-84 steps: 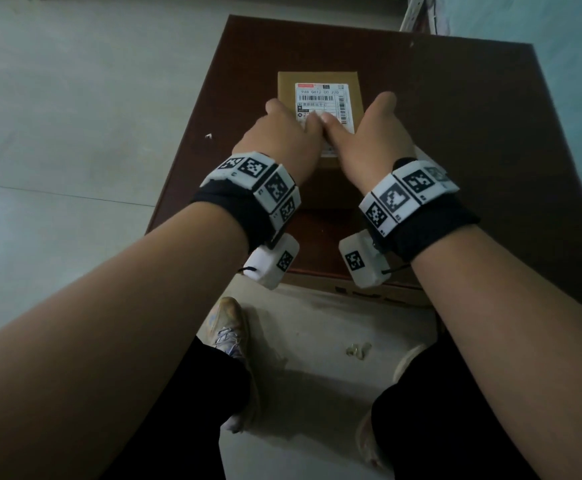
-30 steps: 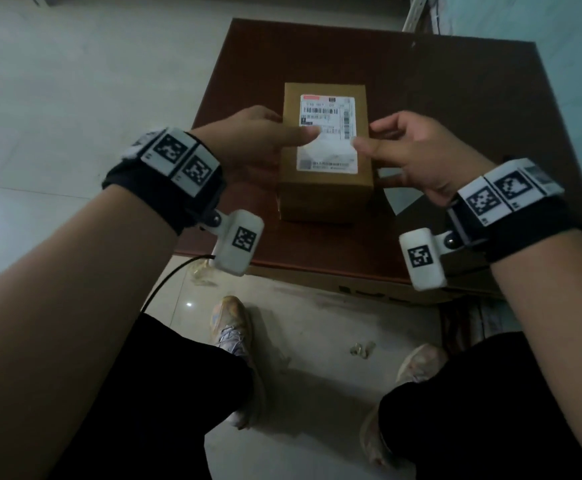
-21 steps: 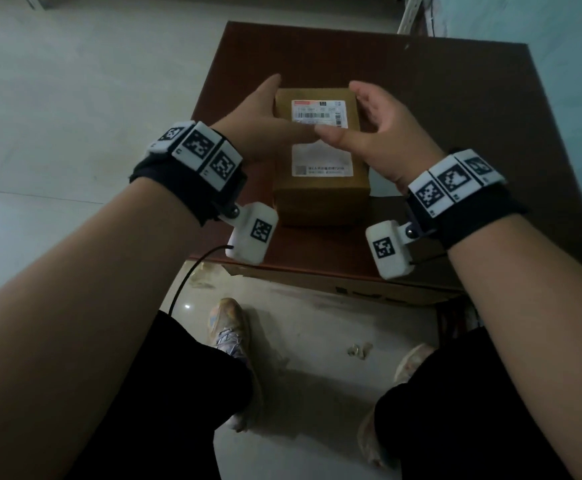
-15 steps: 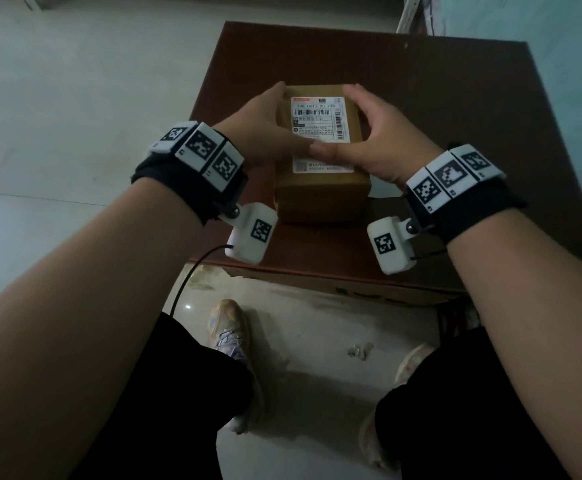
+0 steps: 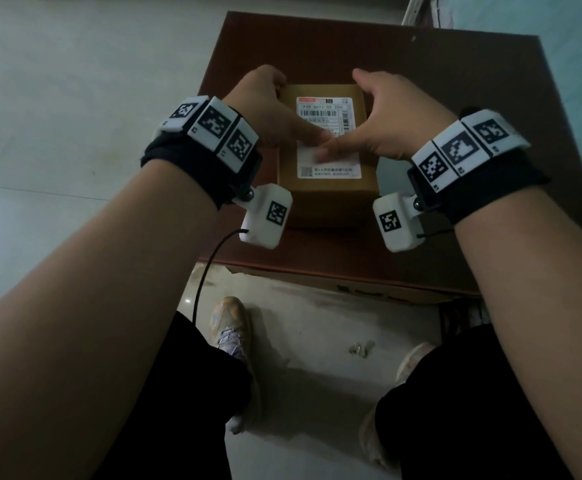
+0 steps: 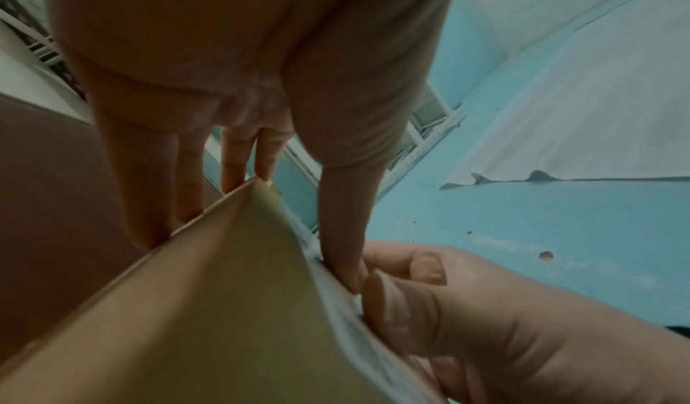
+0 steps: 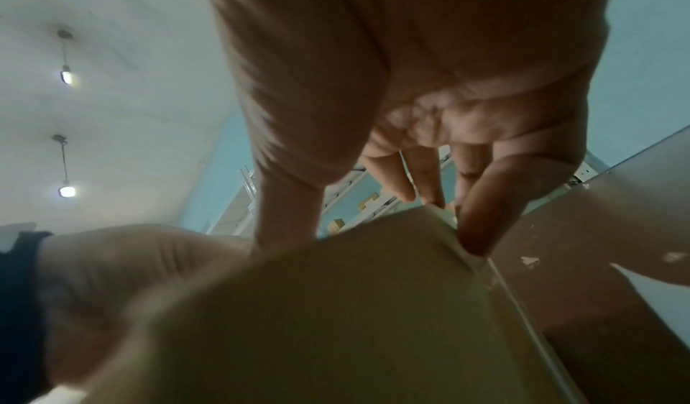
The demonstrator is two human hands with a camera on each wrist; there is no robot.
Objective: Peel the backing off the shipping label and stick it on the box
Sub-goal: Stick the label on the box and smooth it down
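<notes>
Right hand [image 7: 429,91]: fingers [image 7: 481,218] on box [image 7: 317,316] edge, thumb atop; left hand [image 7: 123,268] beside; brown counter [image 7: 597,248]; 2 ceiling lamps [image 7: 67,190].

a small brown cardboard box [image 5: 327,188] sits flat on the table, a white printed shipping label [image 5: 327,114] stuck on its top face.

Boxes: one brown box [image 5: 327,188] is sitting on the table.
Shipping labels: one shipping label [image 5: 327,140] is lying on the box top.
Tables: one dark table [image 5: 456,98] is bearing the box.
Hands: two are showing, left hand [image 5: 269,112] and right hand [image 5: 393,119].
Wrist bands: two are being worn, left wrist band [image 5: 210,133], right wrist band [image 5: 466,147].
Shoes: two are showing below the table, left shoe [image 5: 229,327], right shoe [image 5: 414,358].
Ceiling lamps: two are glowing in the right wrist view, upper lamp [image 7: 67,77], lower lamp [image 7: 67,191].
</notes>
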